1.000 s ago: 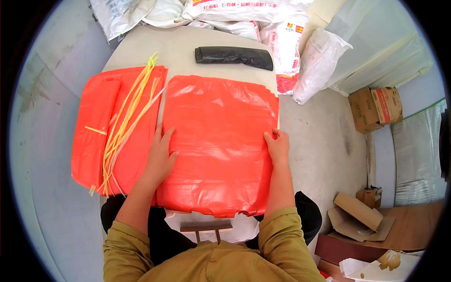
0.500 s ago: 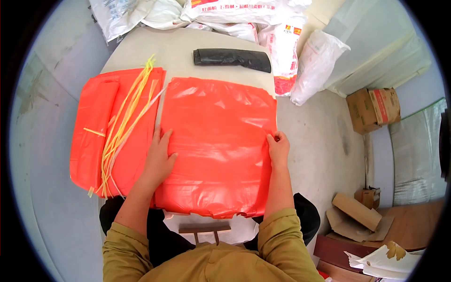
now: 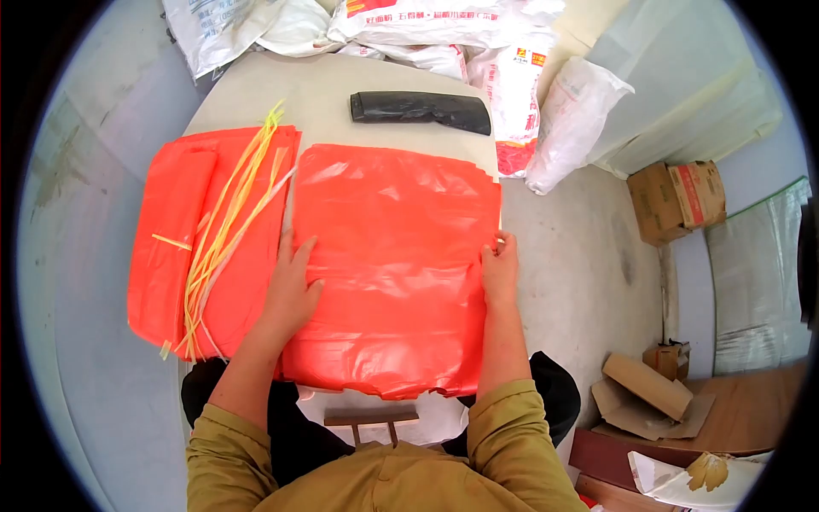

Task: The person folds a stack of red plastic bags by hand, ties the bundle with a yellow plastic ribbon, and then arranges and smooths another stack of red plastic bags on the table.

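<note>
A stack of shiny red plastic sheets point(image 3: 388, 256) lies flat on the pale table point(image 3: 316, 85), its near edge ragged and overhanging. My left hand point(image 3: 293, 290) rests along the stack's left edge, fingers apart. At the right edge is my right hand point(image 3: 501, 269), its thumb on the red plastic and its fingers curled at the edge; whether they pinch a sheet is too small to tell. To the left lies another red plastic pile point(image 3: 158, 247) with yellow and white strips point(image 3: 223, 226) across it.
A black roll point(image 3: 420, 111) lies beyond the stack. White printed sacks point(image 3: 512, 94) line the table's far side. A cardboard box point(image 3: 674, 200) stands on the floor at right, with opened cardboard point(image 3: 653, 397) lower right. A wooden stool point(image 3: 372, 420) shows below the table.
The stack's top sheet has shifted slightly and its surface creases differ. My right hand has moved a little left and toward the far side; my left hand is almost unchanged.
</note>
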`<state>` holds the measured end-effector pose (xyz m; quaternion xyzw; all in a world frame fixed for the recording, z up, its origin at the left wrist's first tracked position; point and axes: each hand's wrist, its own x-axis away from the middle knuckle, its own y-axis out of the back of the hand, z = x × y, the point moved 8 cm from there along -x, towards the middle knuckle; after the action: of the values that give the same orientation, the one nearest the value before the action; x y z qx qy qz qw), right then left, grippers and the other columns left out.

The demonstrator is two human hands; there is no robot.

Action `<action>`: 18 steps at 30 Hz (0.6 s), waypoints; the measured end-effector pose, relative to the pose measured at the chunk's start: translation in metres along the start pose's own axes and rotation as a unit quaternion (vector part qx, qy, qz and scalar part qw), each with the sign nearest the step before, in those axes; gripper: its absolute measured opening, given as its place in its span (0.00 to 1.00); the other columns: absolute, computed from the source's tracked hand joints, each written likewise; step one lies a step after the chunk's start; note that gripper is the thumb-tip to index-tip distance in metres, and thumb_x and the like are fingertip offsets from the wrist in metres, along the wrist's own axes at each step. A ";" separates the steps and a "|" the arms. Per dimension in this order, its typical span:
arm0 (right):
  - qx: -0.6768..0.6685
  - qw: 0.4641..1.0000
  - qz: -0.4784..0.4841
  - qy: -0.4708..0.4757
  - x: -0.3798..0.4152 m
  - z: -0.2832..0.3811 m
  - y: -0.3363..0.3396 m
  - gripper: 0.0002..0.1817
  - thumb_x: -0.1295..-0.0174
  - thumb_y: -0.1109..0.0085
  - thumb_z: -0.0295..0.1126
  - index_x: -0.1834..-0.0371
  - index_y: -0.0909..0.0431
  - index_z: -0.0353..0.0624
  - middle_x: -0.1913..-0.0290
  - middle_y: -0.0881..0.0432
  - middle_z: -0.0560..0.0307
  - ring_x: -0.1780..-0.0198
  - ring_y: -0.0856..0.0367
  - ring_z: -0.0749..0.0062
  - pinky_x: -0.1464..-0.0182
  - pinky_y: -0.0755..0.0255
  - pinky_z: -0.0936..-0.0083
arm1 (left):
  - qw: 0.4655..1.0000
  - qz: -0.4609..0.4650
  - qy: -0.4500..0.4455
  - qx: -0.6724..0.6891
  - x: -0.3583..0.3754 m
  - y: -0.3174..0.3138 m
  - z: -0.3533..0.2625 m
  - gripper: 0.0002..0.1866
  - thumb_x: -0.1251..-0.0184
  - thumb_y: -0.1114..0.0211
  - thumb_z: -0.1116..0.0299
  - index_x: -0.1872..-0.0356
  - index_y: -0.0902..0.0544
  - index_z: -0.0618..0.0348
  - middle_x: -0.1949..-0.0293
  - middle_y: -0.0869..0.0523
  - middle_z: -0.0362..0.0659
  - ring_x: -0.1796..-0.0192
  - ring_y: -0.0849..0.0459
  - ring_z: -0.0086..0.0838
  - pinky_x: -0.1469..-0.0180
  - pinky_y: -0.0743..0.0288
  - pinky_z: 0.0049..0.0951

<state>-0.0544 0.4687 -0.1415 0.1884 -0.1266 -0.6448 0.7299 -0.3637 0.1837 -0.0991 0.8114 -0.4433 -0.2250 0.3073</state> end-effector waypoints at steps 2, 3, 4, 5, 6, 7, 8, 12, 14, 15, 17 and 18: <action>0.048 0.999 -0.003 0.005 0.007 0.014 0.002 0.19 0.29 0.42 0.24 0.36 0.26 0.35 0.47 0.17 0.45 0.47 0.16 0.61 0.43 0.22 0.66 | 1.000 -0.002 0.003 0.010 0.000 -0.002 0.003 0.34 0.36 0.31 0.78 0.27 0.30 0.65 0.17 0.50 0.62 0.17 0.43 0.58 0.22 0.34 0.45; 0.051 0.998 0.006 0.022 0.006 0.013 0.001 0.21 0.29 0.41 0.25 0.34 0.26 0.35 0.43 0.18 0.42 0.43 0.18 0.57 0.41 0.23 0.64 | 1.000 -0.002 0.009 0.011 -0.001 -0.002 0.005 0.33 0.36 0.31 0.78 0.28 0.29 0.65 0.16 0.50 0.61 0.17 0.43 0.58 0.22 0.33 0.45; 0.053 0.998 0.015 0.039 0.005 0.014 0.000 0.22 0.29 0.40 0.26 0.33 0.27 0.35 0.40 0.20 0.40 0.40 0.19 0.53 0.38 0.24 0.62 | 1.000 -0.002 0.015 0.012 -0.002 -0.001 0.007 0.33 0.36 0.31 0.78 0.28 0.29 0.65 0.16 0.51 0.61 0.17 0.43 0.58 0.23 0.33 0.45; 0.055 0.997 0.025 0.055 0.005 0.016 -0.001 0.24 0.30 0.40 0.26 0.31 0.27 0.36 0.36 0.21 0.38 0.36 0.20 0.49 0.35 0.25 0.61 | 1.000 -0.008 0.009 0.013 -0.002 -0.001 0.007 0.33 0.36 0.31 0.78 0.28 0.29 0.64 0.16 0.51 0.60 0.17 0.44 0.58 0.22 0.34 0.45; 0.133 0.984 0.015 0.118 0.010 0.024 0.001 0.24 0.29 0.39 0.28 0.30 0.27 0.36 0.32 0.24 0.39 0.32 0.24 0.49 0.32 0.28 0.59 | 1.000 -0.014 0.004 0.015 -0.003 -0.001 0.006 0.34 0.36 0.31 0.78 0.27 0.29 0.64 0.16 0.51 0.60 0.17 0.44 0.58 0.22 0.35 0.45; 0.211 0.961 0.005 0.180 0.024 0.045 0.004 0.25 0.29 0.39 0.30 0.29 0.27 0.37 0.28 0.27 0.40 0.28 0.27 0.48 0.29 0.30 0.58 | 1.000 -0.019 -0.001 0.017 -0.002 -0.001 0.004 0.34 0.36 0.31 0.78 0.27 0.28 0.63 0.16 0.51 0.60 0.16 0.45 0.57 0.21 0.36 0.45; 0.286 0.928 -0.005 0.241 0.038 0.066 0.002 0.26 0.28 0.38 0.32 0.28 0.27 0.38 0.23 0.31 0.41 0.25 0.31 0.47 0.27 0.33 0.56 | 0.999 -0.026 -0.011 -0.028 -0.001 -0.001 0.000 0.35 0.36 0.30 0.76 0.26 0.29 0.62 0.16 0.50 0.59 0.16 0.45 0.56 0.20 0.37 0.47; 0.392 0.859 0.109 0.310 0.095 0.088 -0.033 0.32 0.28 0.38 0.45 0.25 0.28 0.42 0.17 0.42 0.39 0.17 0.46 0.41 0.19 0.49 0.46 | 0.981 -0.010 -0.065 -0.182 0.006 -0.005 -0.033 0.38 0.35 0.27 0.65 0.23 0.29 0.55 0.16 0.48 0.58 0.15 0.47 0.53 0.19 0.44 0.54; 0.386 0.843 0.185 0.325 0.114 0.076 -0.050 0.35 0.26 0.43 0.53 0.22 0.32 0.44 0.16 0.44 0.39 0.16 0.49 0.39 0.18 0.53 0.43 | 0.972 0.031 -0.092 -0.216 0.010 -0.015 -0.042 0.40 0.36 0.27 0.58 0.22 0.30 0.52 0.16 0.46 0.57 0.15 0.47 0.53 0.18 0.46 0.58; 0.393 0.845 0.184 0.312 0.116 0.070 -0.051 0.36 0.26 0.43 0.54 0.21 0.32 0.45 0.16 0.45 0.39 0.16 0.49 0.39 0.18 0.53 0.43 | 0.969 0.062 -0.102 -0.218 0.012 -0.025 -0.039 0.41 0.36 0.27 0.55 0.22 0.31 0.51 0.16 0.45 0.57 0.15 0.47 0.54 0.19 0.47 0.59; 0.407 0.847 0.177 0.293 0.113 0.068 -0.049 0.37 0.26 0.44 0.56 0.19 0.33 0.48 0.15 0.46 0.39 0.16 0.50 0.39 0.18 0.54 0.44 | 0.965 0.086 -0.114 -0.221 0.012 -0.033 -0.038 0.42 0.36 0.28 0.51 0.21 0.31 0.49 0.17 0.44 0.57 0.16 0.46 0.55 0.19 0.47 0.60; 0.415 0.847 0.177 0.282 0.116 0.066 -0.047 0.38 0.26 0.45 0.56 0.19 0.34 0.48 0.15 0.46 0.39 0.16 0.50 0.39 0.18 0.54 0.44 | 0.964 0.085 -0.117 -0.223 0.012 -0.032 -0.039 0.42 0.36 0.28 0.50 0.20 0.31 0.48 0.16 0.44 0.56 0.16 0.46 0.55 0.19 0.47 0.60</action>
<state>-0.1093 0.3423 -0.1094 0.6216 -0.2019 -0.3117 0.6897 -0.3142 0.1985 -0.0954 0.6501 -0.4820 -0.3841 0.4445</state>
